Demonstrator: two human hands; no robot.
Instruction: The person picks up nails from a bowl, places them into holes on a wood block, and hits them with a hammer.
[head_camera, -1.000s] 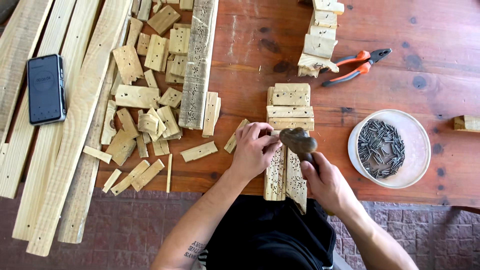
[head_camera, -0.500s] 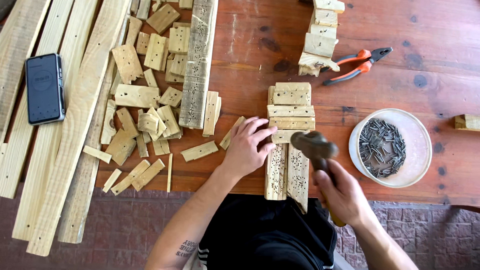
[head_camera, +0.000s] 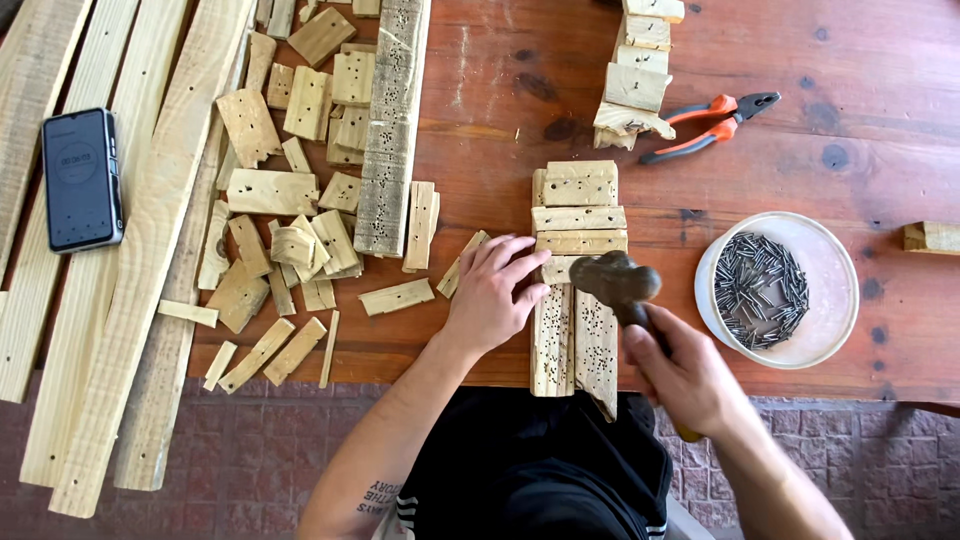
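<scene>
Hammer (head_camera: 618, 281) dropped back over the lengthwise slats (head_camera: 575, 340), right hand (head_camera: 685, 375) wrapped tight round its handle, white bowl (head_camera: 835, 290) holding nails (head_camera: 760, 290)

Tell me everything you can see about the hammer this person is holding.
The hammer has a dark, rounded, worn-looking metal head and what looks like a wooden handle, mostly hidden inside the right hand, which grips it; the butt end pokes out below the fist. The head sits over the top of the pale, hole-pitted wooden slats near the table's front edge; whether it touches them cannot be told. The left hand rests beside it.
</scene>
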